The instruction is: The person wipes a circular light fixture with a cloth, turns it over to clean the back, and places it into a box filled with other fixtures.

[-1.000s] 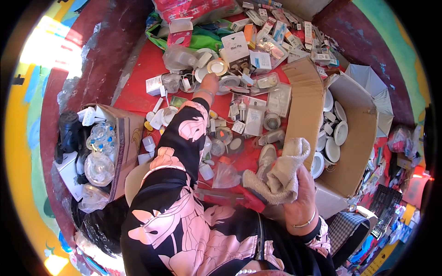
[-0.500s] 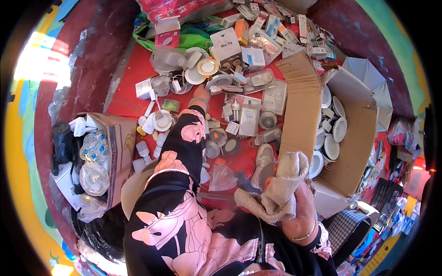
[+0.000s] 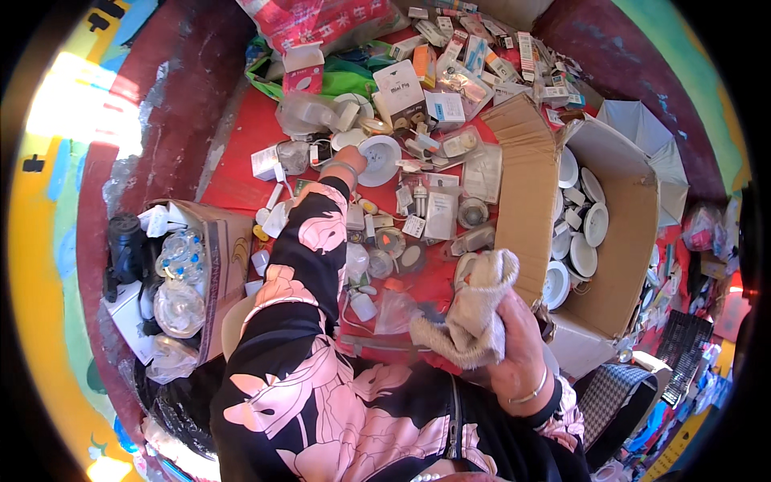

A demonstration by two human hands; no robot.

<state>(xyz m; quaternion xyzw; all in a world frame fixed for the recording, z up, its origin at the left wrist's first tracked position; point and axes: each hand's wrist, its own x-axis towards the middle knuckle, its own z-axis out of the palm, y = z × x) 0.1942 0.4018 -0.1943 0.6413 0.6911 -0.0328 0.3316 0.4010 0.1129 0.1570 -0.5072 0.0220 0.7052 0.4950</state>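
Observation:
My left hand (image 3: pixel 348 159) is stretched out over the pile, its fingers closed at the left edge of a white round downlight (image 3: pixel 381 161). The lamp's shallow dish faces up toward me; the hand hides part of its rim. Around it lie a white flat lamp (image 3: pixel 347 138), a small white box (image 3: pixel 266 162) and clear plastic packs (image 3: pixel 305 114). Close to my body, my right hand (image 3: pixel 524 351) grips a crumpled beige cloth (image 3: pixel 474 309).
An open cardboard box (image 3: pixel 526 173) on the right holds several white round lamps (image 3: pixel 595 225). Another carton (image 3: pixel 229 269), on the left, contains clear plastic-wrapped items. Small boxes (image 3: pixel 482 60) heap up at the back. A pink-red bag (image 3: pixel 321 24) lies at the far edge.
My left hand has closed on the white downlight, which now shows its dish more fully. The right hand still holds the cloth, tilted slightly differently. The whole view has shifted a little.

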